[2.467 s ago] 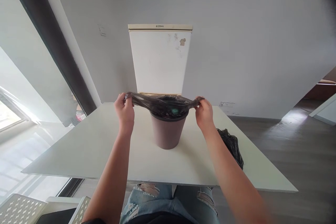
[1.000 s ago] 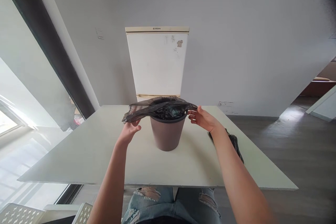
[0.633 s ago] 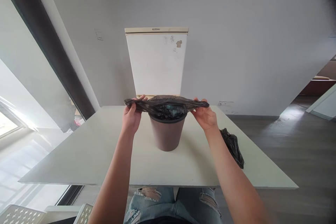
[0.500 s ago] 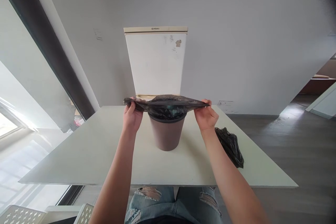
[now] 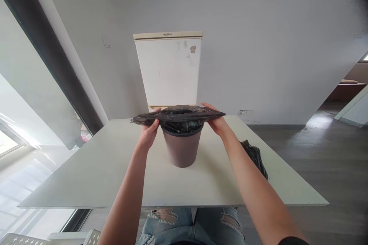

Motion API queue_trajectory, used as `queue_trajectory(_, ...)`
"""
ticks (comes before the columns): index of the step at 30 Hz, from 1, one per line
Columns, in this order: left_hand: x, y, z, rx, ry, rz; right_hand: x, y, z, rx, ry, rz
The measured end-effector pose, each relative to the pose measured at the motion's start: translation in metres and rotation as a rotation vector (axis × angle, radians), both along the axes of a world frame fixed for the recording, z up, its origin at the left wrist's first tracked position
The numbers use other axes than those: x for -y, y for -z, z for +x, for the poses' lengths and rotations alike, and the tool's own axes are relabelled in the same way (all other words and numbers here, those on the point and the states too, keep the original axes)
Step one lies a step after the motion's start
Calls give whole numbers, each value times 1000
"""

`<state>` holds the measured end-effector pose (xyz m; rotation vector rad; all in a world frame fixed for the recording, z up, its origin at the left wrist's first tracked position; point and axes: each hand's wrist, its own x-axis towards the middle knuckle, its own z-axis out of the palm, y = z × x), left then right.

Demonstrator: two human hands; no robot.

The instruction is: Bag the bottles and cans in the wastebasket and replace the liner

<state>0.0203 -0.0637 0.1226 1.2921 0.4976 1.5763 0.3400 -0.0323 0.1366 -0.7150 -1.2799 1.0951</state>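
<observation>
A brown trash bin point(image 5: 184, 149) stands upright in the middle of the table, with a dark rim. A black garbage bag point(image 5: 184, 116) lines it, its mouth pulled out wide above the rim to both sides. My left hand point(image 5: 149, 131) pinches the bag on the left, thumb in front and fingers behind; the bag's end sticks out past it. At the other side, my right hand point(image 5: 217, 123) lies against the bag from behind with its fingers stretched out; its thumb is hidden. Another crumpled black plastic bag point(image 5: 255, 157) lies beside my right forearm, partly covered by it.
The white table point(image 5: 86, 168) reaches close to my legs. Behind it a white refrigerator point(image 5: 169, 71) stands against the grey wall point(image 5: 253, 46). A pale chair with cut-out patterns point(image 5: 23, 239) is at the lower left.
Both hands have shifted inward along the bag. My right fingers have gone from pinching the bag's end to stretched out behind it. The bag's ends now hang free beyond my hands.
</observation>
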Motion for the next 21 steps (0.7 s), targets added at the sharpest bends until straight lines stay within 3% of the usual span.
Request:
queue_trajectory(4,-3,-18,9,57,-48,93,-6,-27,-8,-61,-43,99)
queue_trajectory(9,-2,-29,6,267,4,181,0,-26,-8,-222,-165,204)
queue_trajectory(13,-7,-21,-5,379,-25,143,2,-9,1,-303,-136,189)
queue_trajectory(17,-11,-7,-17,455,-190,94,4,7,14,-302,-26,134)
queue_trajectory(19,-10,3,-19,426,-232,81,10,13,18,-301,-4,112)
queue_trajectory(21,-8,12,-18,332,-191,72,19,15,18,-234,-34,53)
